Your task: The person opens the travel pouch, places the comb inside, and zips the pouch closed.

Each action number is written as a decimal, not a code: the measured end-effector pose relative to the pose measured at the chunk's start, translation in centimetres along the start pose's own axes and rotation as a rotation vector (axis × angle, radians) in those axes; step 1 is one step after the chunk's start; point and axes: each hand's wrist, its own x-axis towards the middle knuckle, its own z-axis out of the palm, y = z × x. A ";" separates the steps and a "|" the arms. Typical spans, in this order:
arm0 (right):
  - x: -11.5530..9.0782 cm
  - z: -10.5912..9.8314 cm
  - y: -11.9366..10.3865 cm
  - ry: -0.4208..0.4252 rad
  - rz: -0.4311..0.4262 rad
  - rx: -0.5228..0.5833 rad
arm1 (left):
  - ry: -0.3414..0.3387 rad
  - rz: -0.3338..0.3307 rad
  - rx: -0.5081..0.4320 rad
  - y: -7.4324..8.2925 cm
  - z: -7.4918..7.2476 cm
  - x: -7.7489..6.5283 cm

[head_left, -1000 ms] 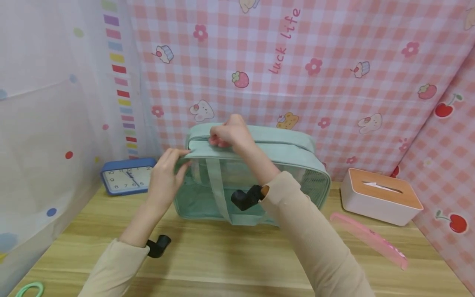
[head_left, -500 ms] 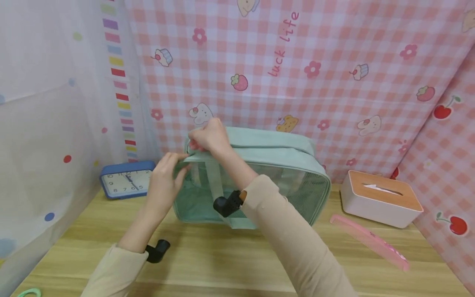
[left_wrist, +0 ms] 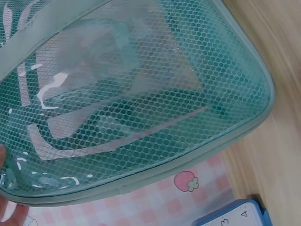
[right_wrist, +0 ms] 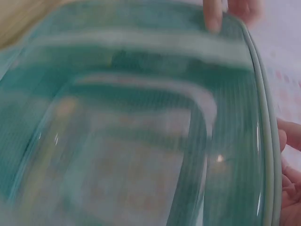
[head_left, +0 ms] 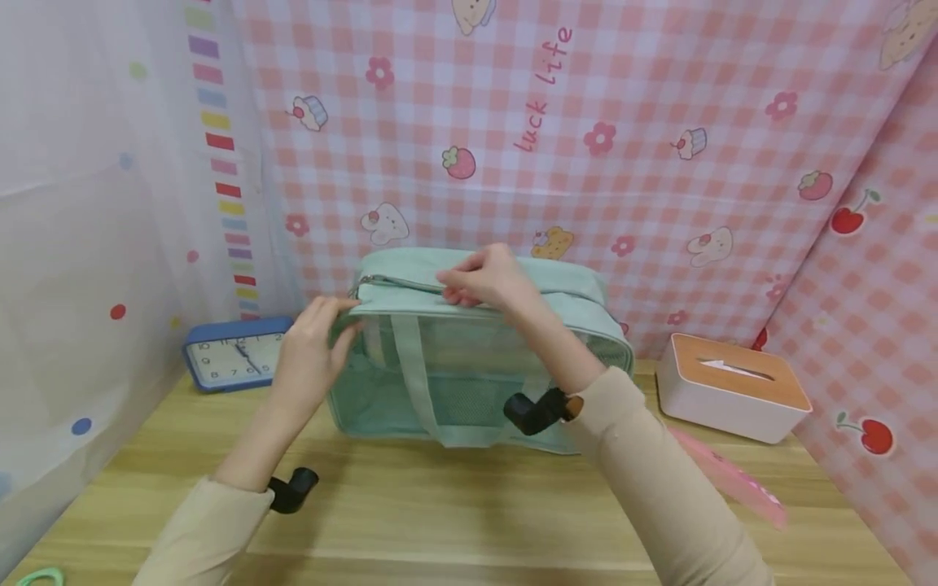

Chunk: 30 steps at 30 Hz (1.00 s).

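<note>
A mint-green see-through bag [head_left: 476, 366] with mesh panels and a cloth strap [head_left: 414, 366] stands upright at the back of the table. My left hand [head_left: 311, 342] pinches its upper left corner, thumb in front and fingers on top. Along the top, my right hand [head_left: 491, 281] has its thumb and fingertips drawn together at the zipper [head_left: 403, 283]; the zipper pull is hidden under them. In the right wrist view, right-hand fingers [right_wrist: 291, 179] lie at the bag's top edge. The left wrist view shows its mesh side [left_wrist: 150, 103].
A blue-framed clock [head_left: 234, 358] stands left of the bag. To the right are a white tissue box [head_left: 733, 387] with a wooden lid and a pink comb [head_left: 733, 476]. A green ring-shaped edge [head_left: 44, 576] shows at the lower left. A pink checked cloth [head_left: 469, 106] hangs behind.
My right hand first moves left along the zipper to the bag's left end, then back right towards the middle. The left hand keeps its hold on the corner. The head view has shifted slightly.
</note>
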 end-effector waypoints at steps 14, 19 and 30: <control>-5.7 -11.7 8.5 0.124 0.193 -0.006 | -0.658 0.035 0.092 0.9 -2.6 5.0; -8.5 -14.2 14.0 0.122 0.276 -0.040 | -1.013 -0.008 -0.044 1.6 -2.8 8.2; -15.3 -17.5 26.9 -0.165 0.471 -0.208 | -1.133 -0.052 -0.047 1.9 1.0 12.5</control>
